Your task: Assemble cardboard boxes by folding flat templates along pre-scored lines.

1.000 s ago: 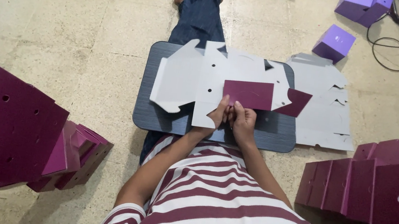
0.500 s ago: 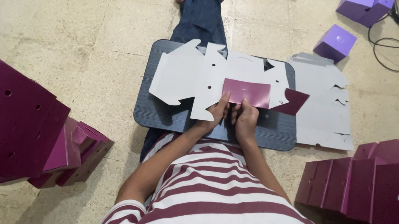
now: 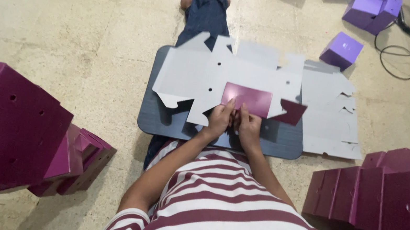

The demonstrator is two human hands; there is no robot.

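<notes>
head: we pinch the maroon flap (image 3: 247,99) with left hand (image 3: 219,121) and right hand (image 3: 248,127), folding it over the grey blank (image 3: 205,75) | blank lies flat on the dark board (image 3: 162,120) over our legs | spare blanks (image 3: 329,113) right | folded maroon boxes (image 3: 8,126) stacked both sides | purple box (image 3: 341,51) far right

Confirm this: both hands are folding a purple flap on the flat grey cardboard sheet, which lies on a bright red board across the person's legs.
Not quite. The board is dark grey, not red, as the head view shows. The rest holds: the left hand and right hand work the purple flap of the flat grey cardboard sheet over the legs.
</notes>
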